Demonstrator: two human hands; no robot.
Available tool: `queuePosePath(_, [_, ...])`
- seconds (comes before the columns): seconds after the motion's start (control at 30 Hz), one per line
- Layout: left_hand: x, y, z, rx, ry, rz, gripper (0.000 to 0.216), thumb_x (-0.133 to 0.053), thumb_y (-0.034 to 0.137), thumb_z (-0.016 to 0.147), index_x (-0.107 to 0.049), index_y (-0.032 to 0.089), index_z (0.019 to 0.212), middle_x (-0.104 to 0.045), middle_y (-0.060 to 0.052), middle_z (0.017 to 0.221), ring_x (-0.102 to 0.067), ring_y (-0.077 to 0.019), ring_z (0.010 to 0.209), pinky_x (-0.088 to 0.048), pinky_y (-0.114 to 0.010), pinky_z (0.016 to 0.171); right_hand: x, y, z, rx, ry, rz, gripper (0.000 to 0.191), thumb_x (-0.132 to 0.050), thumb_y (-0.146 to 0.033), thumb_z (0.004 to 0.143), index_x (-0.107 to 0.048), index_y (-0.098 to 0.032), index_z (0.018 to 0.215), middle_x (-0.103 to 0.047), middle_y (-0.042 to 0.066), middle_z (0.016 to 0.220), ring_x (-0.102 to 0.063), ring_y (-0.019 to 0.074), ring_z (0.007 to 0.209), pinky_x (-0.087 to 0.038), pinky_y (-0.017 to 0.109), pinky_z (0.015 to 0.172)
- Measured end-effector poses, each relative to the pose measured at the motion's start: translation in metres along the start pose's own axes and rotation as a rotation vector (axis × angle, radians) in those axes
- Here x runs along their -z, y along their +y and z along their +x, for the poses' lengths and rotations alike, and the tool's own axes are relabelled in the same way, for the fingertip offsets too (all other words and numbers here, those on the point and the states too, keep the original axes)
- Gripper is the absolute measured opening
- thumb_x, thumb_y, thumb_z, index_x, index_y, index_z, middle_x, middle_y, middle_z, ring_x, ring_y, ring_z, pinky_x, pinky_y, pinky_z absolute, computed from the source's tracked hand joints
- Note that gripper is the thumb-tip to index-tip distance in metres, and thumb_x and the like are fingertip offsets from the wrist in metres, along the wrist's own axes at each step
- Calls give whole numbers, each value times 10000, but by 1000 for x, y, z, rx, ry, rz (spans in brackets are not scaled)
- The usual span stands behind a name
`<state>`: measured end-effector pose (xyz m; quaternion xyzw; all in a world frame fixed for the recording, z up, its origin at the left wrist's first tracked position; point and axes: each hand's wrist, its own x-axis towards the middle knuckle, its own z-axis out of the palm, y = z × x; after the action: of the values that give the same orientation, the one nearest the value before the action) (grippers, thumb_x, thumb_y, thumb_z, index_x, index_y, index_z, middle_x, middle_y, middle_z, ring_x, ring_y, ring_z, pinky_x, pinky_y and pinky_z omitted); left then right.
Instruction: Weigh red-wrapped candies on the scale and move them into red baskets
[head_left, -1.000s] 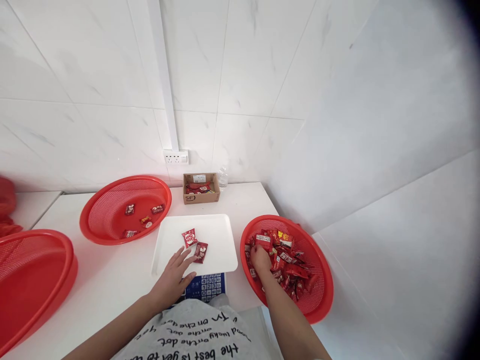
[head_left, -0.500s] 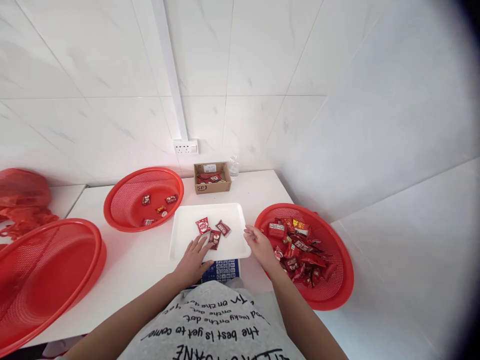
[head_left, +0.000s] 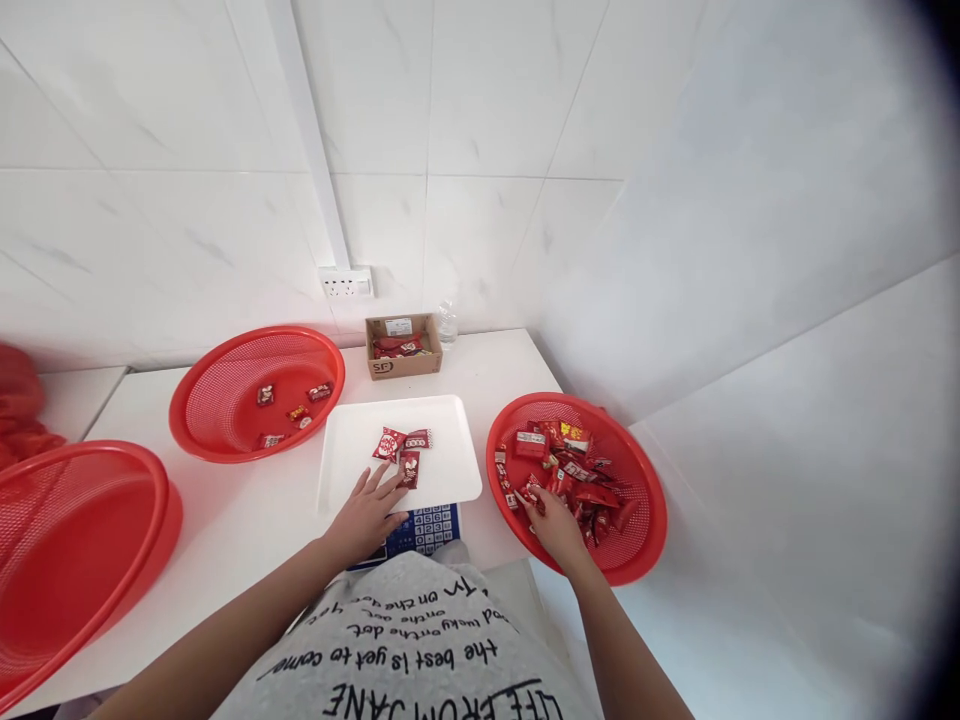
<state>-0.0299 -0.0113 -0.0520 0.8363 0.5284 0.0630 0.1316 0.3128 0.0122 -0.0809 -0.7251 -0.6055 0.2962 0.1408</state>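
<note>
Three small red packets [head_left: 390, 443] lay close together on a white tray [head_left: 454, 465]. The left hand [head_left: 367, 510] was open, with its fingers spread over the near part of the tray. One fingertip was at the darkest packet [head_left: 409, 469], maybe to keep it from sliding.

The right hand [head_left: 553, 525] was down in the right basket [head_left: 654, 520], among a big heap of red packets [head_left: 589, 490]. Its fingers were bent near one packet, but you could not tell if they had a grip on it. The basket stood just beside the tray, perhaps so the hand had only a short way to reach. Its tall sides seemed good for stopping spills.

A blue keypad [head_left: 429, 528] with number keys peeked out from under the tray's near edge, so the tray may have been sitting on a scale.

Behind the tray, a brown box [head_left: 405, 367] held more red packets, with something clear and plastic [head_left: 447, 322] next to it. The far left basket [head_left: 199, 410] held a few packets, spread apart. Part of another red basket [head_left: 142, 520] showed nearer the person.

The bench [head_left: 495, 375] was white and smooth. It stood against a shiny, pale tiled wall [head_left: 487, 100] with a socket [head_left: 346, 283]. Something red, like a bag [head_left: 19, 400], sat at the far left.
</note>
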Motion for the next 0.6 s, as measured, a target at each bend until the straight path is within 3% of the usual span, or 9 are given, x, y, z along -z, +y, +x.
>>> queuePosePath(0.17, [7, 9, 14, -28, 31, 21, 427, -434, 388, 888, -499, 229, 1279, -417, -59, 1423, -223, -262, 1373, -223, -490, 1105, 2, 10, -5, -88, -127, -57, 417, -471, -247, 792, -571, -175, 1190, -590, 122, 1199, -554, 252, 1097, -417, 340, 892])
queuePosePath(0.33, [7, 17, 35, -13, -42, 68, 501, -508, 386, 848, -468, 205, 1313, -379, -94, 1444, -205, -301, 1375, -199, -519, 1100, -2, 14, -1, -77, -163, 32, 498, -524, -249, 770, -524, -204, 1266, -551, 118, 1263, -534, 250, 1134, -387, 349, 939])
queuePosePath(0.47, [2, 11, 28, -55, -65, 87, 460, -477, 383, 864, -498, 202, 1286, -454, -73, 1395, -239, -286, 1364, -202, -501, 1105, -4, 21, 1, -68, -207, 71, 528, -521, -269, 774, -494, -212, 1298, -546, 112, 1271, -501, 259, 1175, -358, 381, 976])
queuePosePath(0.6, [1, 8, 22, -40, -18, 110, 474, -464, 373, 866, -470, 208, 1310, -390, -81, 1438, -234, -278, 1367, -232, -479, 1094, -5, 20, 4, -66, -262, 37, 582, -519, -270, 782, -424, -219, 1354, -459, 109, 1363, -433, 249, 1244, -311, 363, 1017])
